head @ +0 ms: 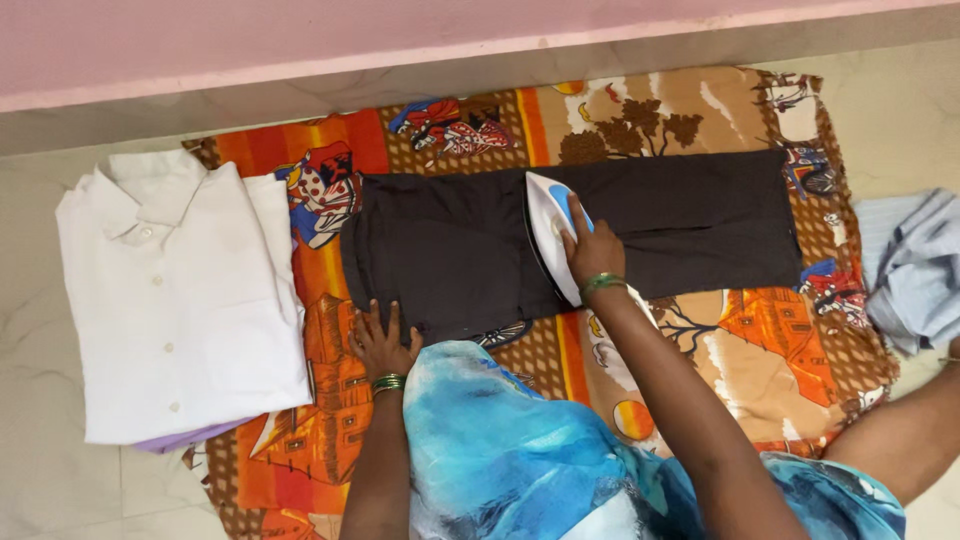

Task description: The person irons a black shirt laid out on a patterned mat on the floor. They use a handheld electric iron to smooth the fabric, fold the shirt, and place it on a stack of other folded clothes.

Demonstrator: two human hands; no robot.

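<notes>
My right hand (592, 252) grips the iron (550, 235) on the dark trousers (450, 250); left hand (380, 345) open, flat on the hem — keep it taut, glide steadily.

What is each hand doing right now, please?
Left hand: open, pressed flat on the dark trousers.
Right hand: closed on the iron.

Blue-patterned garment, bangled wrists.
The left hand (381, 343) and right hand (592, 252) wore green bangles; a blue-and-white printed drape (500, 450) covered the lap.
</notes>
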